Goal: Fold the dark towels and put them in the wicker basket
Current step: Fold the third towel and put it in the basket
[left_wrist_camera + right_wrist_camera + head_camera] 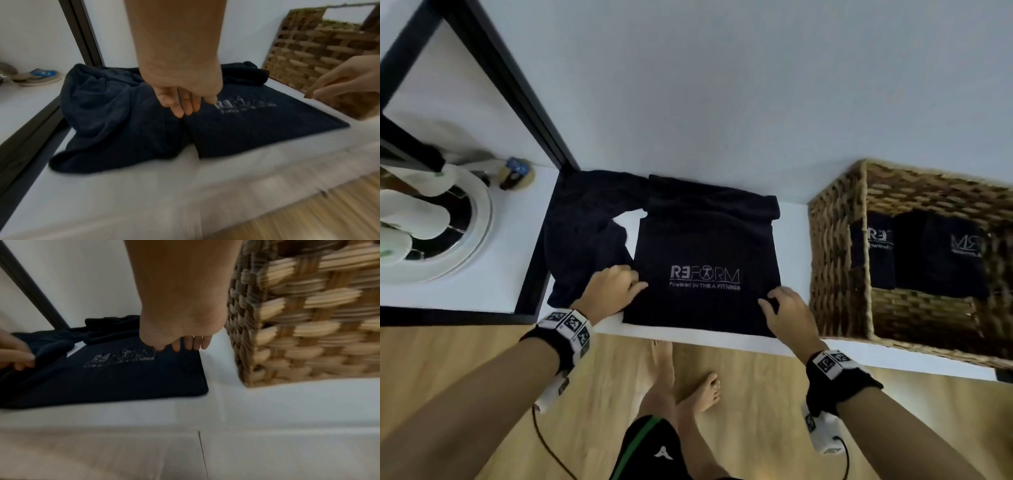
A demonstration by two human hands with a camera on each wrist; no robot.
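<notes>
A dark towel with a white REFORM logo [705, 240] lies flat on the white counter [688, 334], its far end rolled up. A second dark towel [582, 233] is crumpled just left of it. My left hand [619, 284] lays nearly straight fingers [177, 108] on the flat towel's left edge. My right hand [782, 308] hangs over the towel's right edge near the front corner, its loosely curled fingertips [193, 344] at the edge with no cloth lifted. The wicker basket [835, 260] stands to the right and holds folded dark towels [935, 257].
A black-framed mirror [482, 68] leans on the wall at the left, with a white round tray of slippers [479, 212] and a small dish [515, 173] beside it. The counter's front edge is close to me, with wooden floor [482, 370] and my bare feet below.
</notes>
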